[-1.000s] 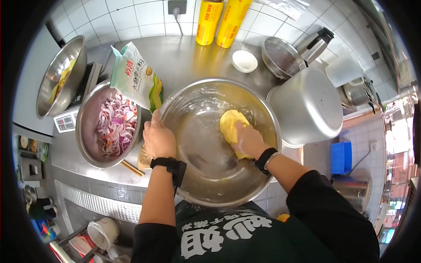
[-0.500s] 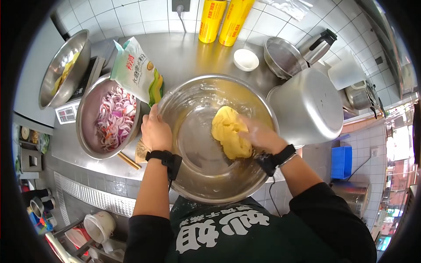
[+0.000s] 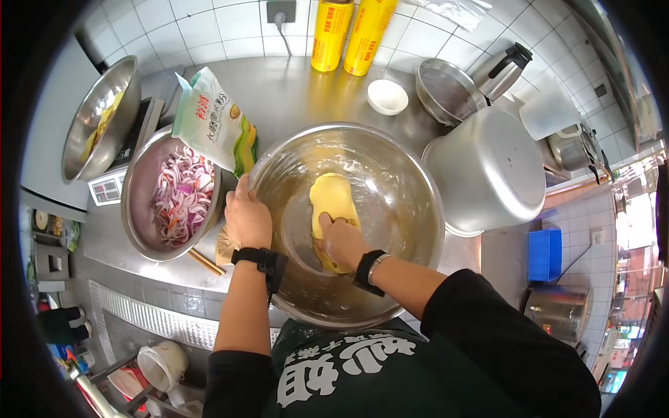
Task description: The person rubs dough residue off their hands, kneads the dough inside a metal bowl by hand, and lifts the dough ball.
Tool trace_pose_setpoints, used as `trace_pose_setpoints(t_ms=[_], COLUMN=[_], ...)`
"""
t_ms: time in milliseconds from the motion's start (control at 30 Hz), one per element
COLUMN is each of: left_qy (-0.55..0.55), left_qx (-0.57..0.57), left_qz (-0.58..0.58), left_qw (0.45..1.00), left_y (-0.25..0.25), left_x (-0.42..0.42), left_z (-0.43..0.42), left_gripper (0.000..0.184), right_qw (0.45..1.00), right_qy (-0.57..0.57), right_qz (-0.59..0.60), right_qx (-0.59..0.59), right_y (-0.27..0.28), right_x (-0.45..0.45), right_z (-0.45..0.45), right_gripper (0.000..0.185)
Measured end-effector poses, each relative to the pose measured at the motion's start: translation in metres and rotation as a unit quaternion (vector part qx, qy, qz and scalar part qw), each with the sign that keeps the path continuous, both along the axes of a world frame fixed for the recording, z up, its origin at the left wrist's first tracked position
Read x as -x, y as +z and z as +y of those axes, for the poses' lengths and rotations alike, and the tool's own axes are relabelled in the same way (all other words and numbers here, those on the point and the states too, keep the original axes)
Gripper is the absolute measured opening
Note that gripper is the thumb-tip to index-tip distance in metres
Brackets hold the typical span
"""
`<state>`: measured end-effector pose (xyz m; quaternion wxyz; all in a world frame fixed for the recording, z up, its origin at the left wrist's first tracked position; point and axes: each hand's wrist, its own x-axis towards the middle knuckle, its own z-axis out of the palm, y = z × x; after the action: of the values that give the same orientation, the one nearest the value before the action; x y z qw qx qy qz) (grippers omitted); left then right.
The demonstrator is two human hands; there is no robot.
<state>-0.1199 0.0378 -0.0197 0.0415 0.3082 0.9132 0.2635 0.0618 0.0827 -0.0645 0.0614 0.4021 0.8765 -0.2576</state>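
Observation:
A large steel mixing bowl [image 3: 411, 279] stands at the counter's front edge, its inner wall smeared with residue. Inside lies a long lump of yellow dough [image 3: 333, 195], stretched roughly from far to near. My right hand [image 3: 343, 244] presses into the lower part of the dough with curled fingers; some fingertips are hidden against it. At the bowl's left rim, my left hand [image 3: 249, 217] is closed over the edge. An opened flour-type bag [image 3: 212, 125] with green and white print leans just beyond my left hand.
Left of the bowl is a steel basin of sliced red onions [image 3: 185, 191]. A tilted steel bowl [image 3: 104, 125] rests on a scale behind it. To the right sits an upturned metal pot [image 3: 488, 171]. A small white bowl [image 3: 387, 97] and yellow boxes [image 3: 366, 35] stand at the back.
My right hand has moved left and turned inward, from the dough's right side onto its lower part. The dough has shifted left and become longer. My left hand stays on the rim.

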Motion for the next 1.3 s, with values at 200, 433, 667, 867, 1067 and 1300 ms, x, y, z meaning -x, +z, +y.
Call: trace_pose_setpoints(t_ms=[200,433,667,867,1067,1300], left_qy=[-0.007,-0.003,0.008,0.014,0.010,0.015], left_qx=[-0.010,-0.003,0.001,-0.005,-0.020,-0.041], left_qz=[-0.015,-0.030,-0.011,-0.027,-0.035,-0.070], left_qw=[1.000,1.000,1.000,1.000,0.999,0.997], left_y=[0.004,0.004,0.004,0.004,0.005,0.006], left_x=[0.001,-0.002,-0.004,-0.005,-0.007,-0.005], left_z=[-0.002,-0.006,-0.006,-0.006,-0.009,-0.012], left_gripper=[0.038,0.038,0.038,0.037,0.037,0.036], right_qw=[0.983,0.972,0.967,0.962,0.971,0.937], right_qy=[0.053,0.033,0.215,0.254,0.224,-0.027], right_qz=[-0.014,0.180,0.120,0.036,-0.036,0.100], right_qx=[0.175,0.147,0.061,-0.090,-0.078,0.332], right_y=[0.041,-0.003,0.079,0.026,0.004,0.075], right_x=[0.000,-0.004,-0.020,-0.059,-0.003,-0.056], right_z=[0.032,0.146,0.056,0.003,0.017,0.075], right_gripper=[0.041,0.053,0.044,0.044,0.044,0.064])
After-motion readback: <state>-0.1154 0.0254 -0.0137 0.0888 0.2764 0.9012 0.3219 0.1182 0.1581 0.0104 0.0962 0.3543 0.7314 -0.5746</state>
